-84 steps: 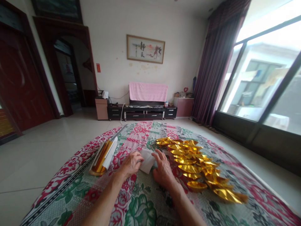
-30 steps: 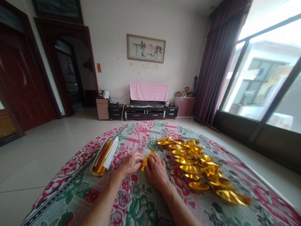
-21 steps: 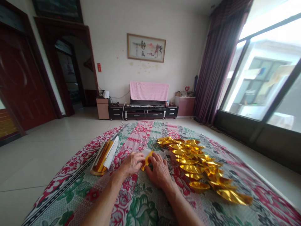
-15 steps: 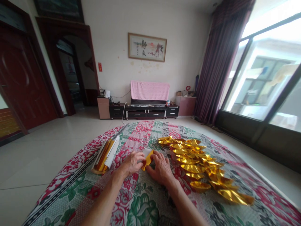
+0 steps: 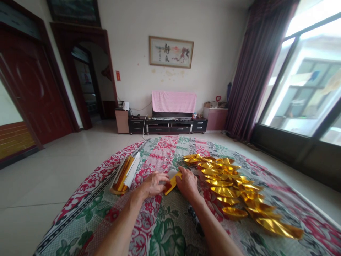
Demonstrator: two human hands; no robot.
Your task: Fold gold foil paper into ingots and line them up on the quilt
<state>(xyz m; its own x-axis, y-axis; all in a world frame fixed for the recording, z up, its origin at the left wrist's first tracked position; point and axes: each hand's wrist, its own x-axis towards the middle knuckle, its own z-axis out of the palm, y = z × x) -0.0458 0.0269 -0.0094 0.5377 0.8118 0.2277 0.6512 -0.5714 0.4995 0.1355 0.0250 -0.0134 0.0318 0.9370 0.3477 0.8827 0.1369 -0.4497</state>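
Observation:
Between my hands, on the flowered tablecloth (image 5: pixel 160 220), lies a sheet of gold paper (image 5: pixel 172 182) with a folded edge and a white patch at its far end. My left hand (image 5: pixel 155 184) has its curled fingers at the paper's left side. On the right edge, the fingers and thumb of my right hand (image 5: pixel 188 182) press and hold the paper. To the right stand rows of folded gold paper ingots (image 5: pixel 225 192), shiny and boat-shaped. On the left sits a stack of gold and white paper sheets (image 5: pixel 125 174), curled up at the sides.
The round table's edge curves along the left and far sides. Beyond it, a low black cabinet (image 5: pixel 169 128) carries something draped with a pink cloth (image 5: pixel 174 101). A purple curtain (image 5: pixel 249 78) and large windows are on the right, and a dark red door (image 5: pixel 32 85) on the left.
My view has shifted slightly, so the scene sits further right. My right hand has moved up along the paper's edge, and more of its gold face shows between my hands.

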